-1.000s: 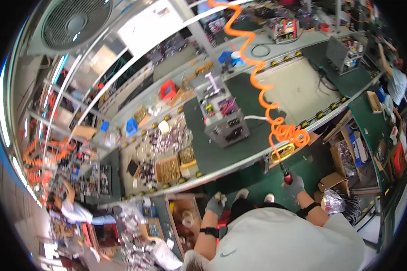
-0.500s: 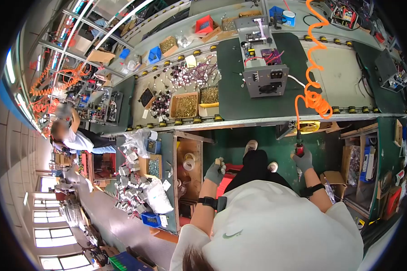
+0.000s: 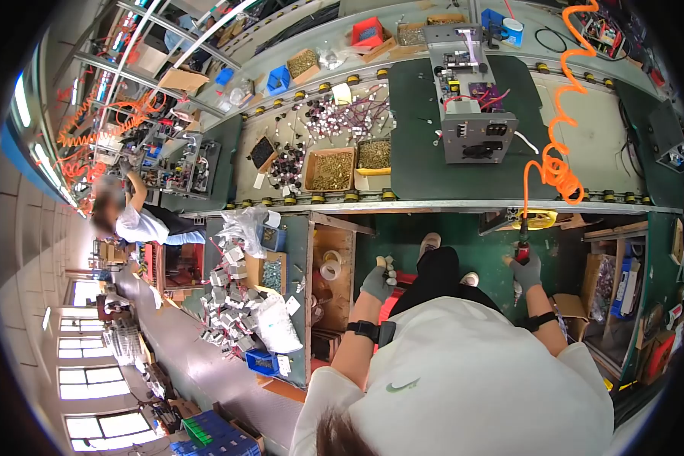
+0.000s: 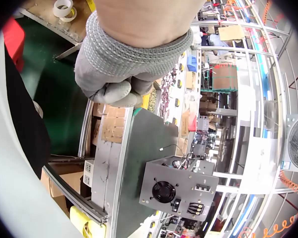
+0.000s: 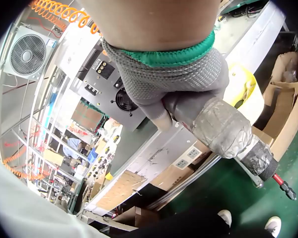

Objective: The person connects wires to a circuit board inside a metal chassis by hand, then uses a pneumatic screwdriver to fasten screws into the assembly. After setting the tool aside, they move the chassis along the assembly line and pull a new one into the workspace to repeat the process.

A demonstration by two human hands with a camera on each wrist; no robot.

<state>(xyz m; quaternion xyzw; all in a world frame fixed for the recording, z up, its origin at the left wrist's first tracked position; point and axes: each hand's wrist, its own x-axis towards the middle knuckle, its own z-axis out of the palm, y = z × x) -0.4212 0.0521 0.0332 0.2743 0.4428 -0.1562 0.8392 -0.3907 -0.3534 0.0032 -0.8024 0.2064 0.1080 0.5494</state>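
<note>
My right hand (image 3: 526, 272), in a grey glove, grips an air screwdriver (image 5: 223, 128) wrapped in silvery tape. Its red-and-black bit (image 5: 285, 187) points down toward the floor in the right wrist view. An orange coiled hose (image 3: 562, 178) runs up from the tool's red end. My gloved left hand (image 3: 376, 283) hangs in front of the bench with loosely bent, pale-tipped fingers (image 4: 116, 91); nothing shows in them. Beyond both hands, a grey metal case (image 3: 479, 137) with a fan, circuit boards and wires stands on a dark green mat (image 3: 414, 167).
Left of the mat lie boxes of small brass-coloured parts (image 3: 330, 169) and a heap of wired connectors (image 3: 346, 118). A side bench holds white parts (image 3: 228, 285) and a blue bin (image 3: 261, 362). Another person (image 3: 140, 224) works at the far left. Wooden shelving (image 3: 332, 285) stands below the bench.
My view has turned and levelled toward the bench, then shifted slightly left, so the case sits farther right. The right hand still holds the screwdriver; both hands stay low before the bench.
</note>
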